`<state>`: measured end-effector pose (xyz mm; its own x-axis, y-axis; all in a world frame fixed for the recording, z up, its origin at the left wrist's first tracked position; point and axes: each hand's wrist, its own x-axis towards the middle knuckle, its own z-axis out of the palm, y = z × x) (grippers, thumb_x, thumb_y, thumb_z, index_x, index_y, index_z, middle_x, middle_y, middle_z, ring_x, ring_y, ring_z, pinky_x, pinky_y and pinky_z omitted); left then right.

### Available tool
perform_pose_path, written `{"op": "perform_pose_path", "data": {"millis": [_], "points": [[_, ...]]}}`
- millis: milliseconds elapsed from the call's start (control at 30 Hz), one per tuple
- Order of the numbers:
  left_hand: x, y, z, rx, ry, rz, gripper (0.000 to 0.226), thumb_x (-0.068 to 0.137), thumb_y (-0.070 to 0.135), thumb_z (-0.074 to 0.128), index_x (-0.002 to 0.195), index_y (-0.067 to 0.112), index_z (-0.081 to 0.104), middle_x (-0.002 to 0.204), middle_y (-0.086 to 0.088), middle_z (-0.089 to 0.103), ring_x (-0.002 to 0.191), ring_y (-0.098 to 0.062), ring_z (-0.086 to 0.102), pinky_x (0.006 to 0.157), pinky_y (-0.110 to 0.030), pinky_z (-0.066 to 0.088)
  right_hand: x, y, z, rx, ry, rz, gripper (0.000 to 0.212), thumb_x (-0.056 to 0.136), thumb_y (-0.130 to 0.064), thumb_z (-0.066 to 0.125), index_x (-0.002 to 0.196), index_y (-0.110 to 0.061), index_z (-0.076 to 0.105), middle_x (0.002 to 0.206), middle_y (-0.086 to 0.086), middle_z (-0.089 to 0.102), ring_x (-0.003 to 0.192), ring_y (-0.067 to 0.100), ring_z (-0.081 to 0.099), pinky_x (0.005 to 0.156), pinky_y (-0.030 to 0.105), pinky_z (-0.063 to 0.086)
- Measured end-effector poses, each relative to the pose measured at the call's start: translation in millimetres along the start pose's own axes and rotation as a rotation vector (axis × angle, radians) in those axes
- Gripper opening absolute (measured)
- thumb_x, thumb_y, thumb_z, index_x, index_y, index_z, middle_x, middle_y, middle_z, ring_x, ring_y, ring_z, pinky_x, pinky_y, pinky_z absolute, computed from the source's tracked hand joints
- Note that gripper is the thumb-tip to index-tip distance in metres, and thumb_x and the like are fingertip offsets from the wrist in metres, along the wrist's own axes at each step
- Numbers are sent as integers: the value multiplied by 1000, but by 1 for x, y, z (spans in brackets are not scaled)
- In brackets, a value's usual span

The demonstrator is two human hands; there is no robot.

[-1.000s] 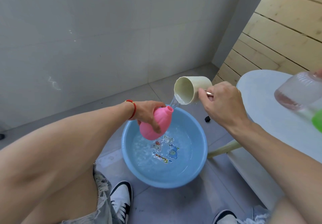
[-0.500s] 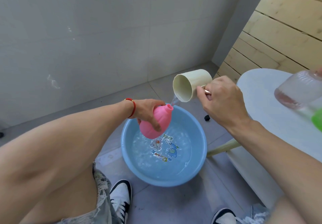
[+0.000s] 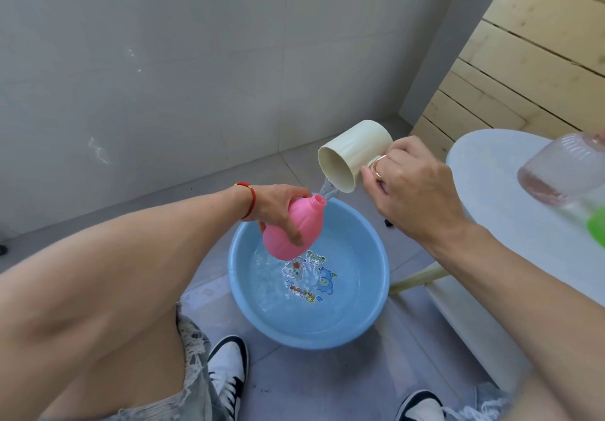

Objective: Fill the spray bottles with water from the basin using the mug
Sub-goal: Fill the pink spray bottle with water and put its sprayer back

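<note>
My left hand (image 3: 280,206) grips a round pink spray bottle (image 3: 288,230) with no cap, tilted over the blue basin (image 3: 366,316), its open neck pointing up and right. My right hand (image 3: 412,188) holds the handle of a cream mug (image 3: 352,155), tipped on its side with its mouth toward the bottle. A thin stream of water (image 3: 329,189) runs from the mug's lip to the bottle's neck. The basin holds water over cartoon stickers on its bottom. A clear spray bottle (image 3: 556,171) with pinkish base stands on the white table at the right edge.
The round white table (image 3: 497,211) stands to the right of the basin, with a green object (image 3: 595,229) at the frame's edge. A grey tiled wall rises behind and wooden slats at the upper right. My shoes (image 3: 229,374) rest on the grey floor below the basin.
The mug has risen and tipped further. The stream of water still runs into the pink bottle. The bottle has stayed over the basin in my left hand.
</note>
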<state>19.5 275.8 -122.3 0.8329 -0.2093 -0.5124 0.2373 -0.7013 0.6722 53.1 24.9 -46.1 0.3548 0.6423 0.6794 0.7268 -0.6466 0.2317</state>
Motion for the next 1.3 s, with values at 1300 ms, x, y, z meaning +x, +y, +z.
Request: {"op": "perform_pose_path", "data": {"millis": [1300], "points": [[23, -12, -2, -344, 381, -105, 75, 60, 18, 97, 121, 32, 56, 114, 1, 64, 99, -27, 68, 60, -49, 63, -190, -115, 181, 203, -1185, 896, 35, 101, -8, 41, 130, -8, 61, 137, 16, 55, 133, 34, 44, 105, 41, 41]]}}
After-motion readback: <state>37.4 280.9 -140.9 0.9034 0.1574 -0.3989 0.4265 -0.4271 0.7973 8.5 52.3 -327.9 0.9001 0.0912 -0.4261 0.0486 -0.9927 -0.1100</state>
